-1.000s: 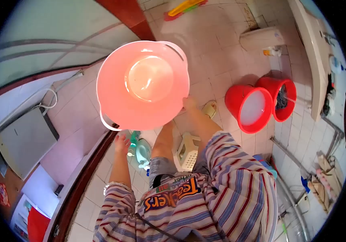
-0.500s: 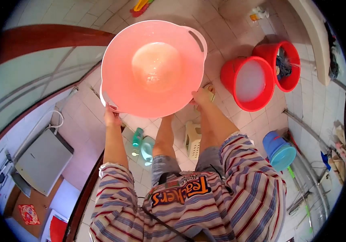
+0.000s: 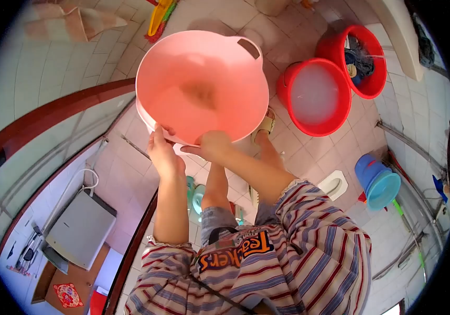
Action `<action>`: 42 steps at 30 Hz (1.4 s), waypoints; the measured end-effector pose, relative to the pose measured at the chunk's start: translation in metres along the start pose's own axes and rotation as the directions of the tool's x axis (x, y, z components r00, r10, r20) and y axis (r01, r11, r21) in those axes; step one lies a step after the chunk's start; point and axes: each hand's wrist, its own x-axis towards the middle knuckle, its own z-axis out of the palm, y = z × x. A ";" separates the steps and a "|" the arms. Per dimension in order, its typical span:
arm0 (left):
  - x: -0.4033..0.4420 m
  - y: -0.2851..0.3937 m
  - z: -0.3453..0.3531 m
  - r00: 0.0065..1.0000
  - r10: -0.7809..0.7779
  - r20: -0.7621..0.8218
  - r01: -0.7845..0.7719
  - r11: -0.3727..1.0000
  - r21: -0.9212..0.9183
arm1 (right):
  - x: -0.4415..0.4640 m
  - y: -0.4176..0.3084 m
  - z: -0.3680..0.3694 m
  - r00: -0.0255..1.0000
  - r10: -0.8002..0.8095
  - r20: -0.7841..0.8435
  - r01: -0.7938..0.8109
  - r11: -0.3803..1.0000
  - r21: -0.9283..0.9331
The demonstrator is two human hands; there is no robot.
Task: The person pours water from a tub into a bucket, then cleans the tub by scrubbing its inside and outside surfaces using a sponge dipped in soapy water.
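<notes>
A large pink plastic basin (image 3: 225, 73) is held up in front of me, tilted so that its inside shows. A dim brownish patch marks the middle of its bottom. My left hand (image 3: 165, 157) is closed on the near left rim, at the handle there. Close beside it, my right hand (image 3: 215, 146) grips the near rim, its thumb pointing left and its other fingers partly hidden. The basin's other handle, a slot at the upper right, has no hand on it.
To the right stand a red bucket (image 3: 346, 100) of cloudy water and another red bucket (image 3: 380, 84) holding dark cloth. A blue bucket (image 3: 367, 167) with a light-blue basin (image 3: 384, 190) is lower right. A white squat toilet (image 3: 335, 185) lies in the floor; a grey appliance (image 3: 81, 226) stands left.
My right hand has moved left along the basin's near rim, from the right side toward my left hand. The basin has turned and tilted a little, and the view has shifted.
</notes>
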 end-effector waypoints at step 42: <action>0.164 -0.148 -0.140 0.876 -0.368 -0.311 0.439 0.877 0.197 | 0.089 0.151 -0.114 0.796 0.501 -0.340 -0.246 0.781 0.574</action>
